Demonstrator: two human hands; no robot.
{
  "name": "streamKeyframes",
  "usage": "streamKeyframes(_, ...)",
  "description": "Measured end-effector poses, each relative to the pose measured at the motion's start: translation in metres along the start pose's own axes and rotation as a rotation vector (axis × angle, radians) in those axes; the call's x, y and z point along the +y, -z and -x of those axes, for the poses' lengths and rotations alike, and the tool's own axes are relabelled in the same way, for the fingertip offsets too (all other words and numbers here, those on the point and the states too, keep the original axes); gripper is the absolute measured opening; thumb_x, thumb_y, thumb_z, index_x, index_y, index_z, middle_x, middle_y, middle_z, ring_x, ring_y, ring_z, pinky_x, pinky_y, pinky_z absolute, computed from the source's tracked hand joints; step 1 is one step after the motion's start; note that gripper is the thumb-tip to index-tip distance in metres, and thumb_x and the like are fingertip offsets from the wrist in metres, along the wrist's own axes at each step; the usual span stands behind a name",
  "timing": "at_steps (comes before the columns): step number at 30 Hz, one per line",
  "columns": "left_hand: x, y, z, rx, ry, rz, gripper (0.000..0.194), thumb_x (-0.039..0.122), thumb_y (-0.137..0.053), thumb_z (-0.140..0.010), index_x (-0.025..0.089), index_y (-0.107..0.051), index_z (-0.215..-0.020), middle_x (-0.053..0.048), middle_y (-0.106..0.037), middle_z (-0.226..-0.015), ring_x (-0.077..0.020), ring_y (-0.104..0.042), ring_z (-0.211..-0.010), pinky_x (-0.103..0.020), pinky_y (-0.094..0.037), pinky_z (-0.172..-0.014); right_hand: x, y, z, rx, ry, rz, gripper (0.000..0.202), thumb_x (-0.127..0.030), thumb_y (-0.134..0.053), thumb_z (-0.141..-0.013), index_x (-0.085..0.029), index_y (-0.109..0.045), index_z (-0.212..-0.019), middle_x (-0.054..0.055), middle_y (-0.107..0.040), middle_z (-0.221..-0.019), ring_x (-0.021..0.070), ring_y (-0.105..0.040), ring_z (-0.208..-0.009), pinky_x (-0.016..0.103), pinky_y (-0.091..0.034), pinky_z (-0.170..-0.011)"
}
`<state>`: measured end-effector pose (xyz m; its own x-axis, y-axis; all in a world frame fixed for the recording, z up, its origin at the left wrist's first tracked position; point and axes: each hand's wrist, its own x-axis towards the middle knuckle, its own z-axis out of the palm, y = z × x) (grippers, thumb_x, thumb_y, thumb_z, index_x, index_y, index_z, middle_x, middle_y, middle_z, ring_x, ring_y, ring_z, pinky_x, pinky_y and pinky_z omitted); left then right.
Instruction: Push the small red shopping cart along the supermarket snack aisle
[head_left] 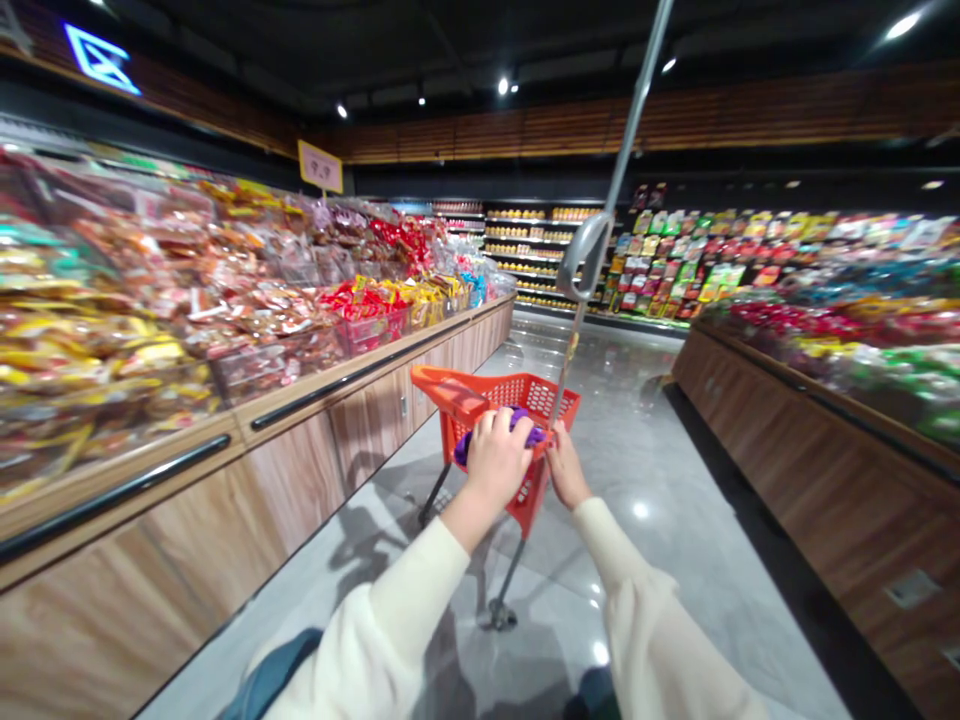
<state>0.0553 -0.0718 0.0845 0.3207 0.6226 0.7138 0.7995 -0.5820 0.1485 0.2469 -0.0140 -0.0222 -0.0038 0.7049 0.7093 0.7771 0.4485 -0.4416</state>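
Observation:
Just ahead of me is an orange plastic shopping cart (457, 392) with perforated sides and dark legs on casters. My left hand (496, 458) lies over its near side, fingers curled around a bunched purple cloth (535, 436). Close by on the right, my right hand (568, 466) is closed at the cart's rim, around the lower end of a thin metal pole (626, 140). This pole leans up and to the right, with a grey loop-shaped fitting (586, 258) partway along it. The palm sides of both hands are hidden.
Along the left runs a wood-panelled display counter (300, 500) heaped with wrapped snacks (225, 260). A second slanted counter (810, 440) borders the aisle on the right. Shelves of jars (517, 232) and hanging packets (667, 260) line the back. Glossy grey floor (637, 590) lies between the counters.

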Motion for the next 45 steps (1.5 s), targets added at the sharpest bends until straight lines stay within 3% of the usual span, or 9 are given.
streamKeyframes(3,-0.007,-0.007,0.000,0.089,0.116,-0.004,0.024,0.024,-0.066,-0.083,0.022,-0.062,-0.107,-0.010,-0.055,-0.108,-0.0262,-0.050,-0.103,-0.042,-0.047,-0.091,-0.015,-0.008,-0.004,0.021,-0.042,-0.044,0.052,-0.049,-0.029,-0.099,-0.018,-0.047,-0.136,0.014,-0.055,-0.135,0.0260,-0.042,-0.135,0.048,-0.033,-0.112)
streamKeyframes(9,-0.014,-0.016,0.021,0.226,-0.060,-0.033,0.030,0.020,-0.064,-0.084,0.023,-0.063,-0.113,-0.012,-0.057,-0.118,-0.0281,-0.050,-0.112,-0.044,-0.047,-0.095,-0.033,-0.018,-0.009,-0.025,-0.022,-0.088,0.037,-0.035,-0.038,-0.097,-0.022,-0.060,-0.124,0.010,-0.064,-0.116,0.0234,-0.056,-0.111,0.042,-0.044,-0.100)
streamKeyframes(14,-0.052,-0.010,0.027,0.434,0.131,0.045,0.032,0.024,-0.061,-0.087,0.020,-0.061,-0.118,-0.013,-0.056,-0.120,-0.0271,-0.053,-0.112,-0.045,-0.046,-0.099,-0.037,-0.023,-0.022,-0.170,0.075,-0.137,0.035,-0.036,-0.039,-0.098,-0.028,-0.066,-0.118,0.006,-0.065,-0.121,0.0219,-0.054,-0.119,0.043,-0.042,-0.104)
streamKeyframes(18,-0.076,-0.034,0.047,0.577,0.064,-0.042,0.031,0.027,-0.062,-0.088,0.018,-0.062,-0.117,-0.016,-0.055,-0.124,-0.0306,-0.047,-0.124,-0.053,-0.036,-0.109,-0.049,-0.041,-0.022,-0.255,0.092,-0.188,0.043,-0.023,-0.042,-0.093,-0.030,-0.057,-0.133,0.005,-0.060,-0.131,0.0217,-0.049,-0.126,0.046,-0.037,-0.109)
streamKeyframes(24,-0.116,-0.057,0.069,0.574,-0.263,-0.135,0.033,0.014,-0.056,-0.089,0.029,-0.064,-0.117,-0.008,-0.061,-0.121,-0.0242,-0.047,-0.129,-0.047,-0.036,-0.111,-0.068,-0.058,-0.021,-0.270,0.123,-0.172,0.068,-0.004,-0.041,-0.078,-0.029,-0.051,-0.140,0.004,-0.060,-0.134,0.0202,-0.052,-0.122,0.043,-0.040,-0.107)
streamKeyframes(29,-0.130,-0.061,0.069,0.625,-0.067,-0.052,0.030,0.023,-0.060,-0.089,0.022,-0.063,-0.118,-0.013,-0.056,-0.126,-0.0291,-0.043,-0.133,-0.050,-0.037,-0.111,-0.090,-0.068,-0.025,-0.323,0.141,-0.089,0.080,0.002,-0.040,-0.069,-0.028,-0.048,-0.142,0.003,-0.059,-0.137,0.0208,-0.053,-0.122,0.041,-0.041,-0.104)
streamKeyframes(37,-0.152,-0.085,0.096,0.550,-0.201,-0.093,0.034,0.013,-0.056,-0.087,0.027,-0.064,-0.117,-0.009,-0.059,-0.121,-0.0261,-0.046,-0.132,-0.047,-0.042,-0.109,-0.104,-0.068,-0.026,-0.451,0.093,0.075,0.071,-0.008,-0.044,-0.076,-0.025,-0.044,-0.145,0.005,-0.056,-0.140,0.0231,-0.051,-0.123,0.043,-0.038,-0.105)
streamKeyframes(41,-0.169,-0.081,0.086,0.626,0.002,-0.017,0.031,0.017,-0.060,-0.087,0.023,-0.063,-0.117,-0.013,-0.054,-0.132,-0.0291,-0.040,-0.137,-0.049,-0.042,-0.108,-0.100,-0.071,-0.012,-0.483,0.063,0.109,0.080,-0.009,-0.043,-0.074,-0.025,-0.031,-0.152,0.005,-0.043,-0.151,0.0226,-0.043,-0.133,0.045,-0.033,-0.109)
streamKeyframes(45,-0.167,-0.098,0.092,0.689,0.138,-0.005,0.030,0.022,-0.063,-0.087,0.020,-0.061,-0.117,-0.017,-0.051,-0.134,-0.0324,-0.037,-0.138,-0.052,-0.041,-0.107,-0.109,-0.082,-0.006,-0.480,0.070,0.106,0.085,-0.008,-0.043,-0.071,-0.024,-0.027,-0.153,0.006,-0.042,-0.152,0.0215,-0.040,-0.135,0.044,-0.032,-0.110)
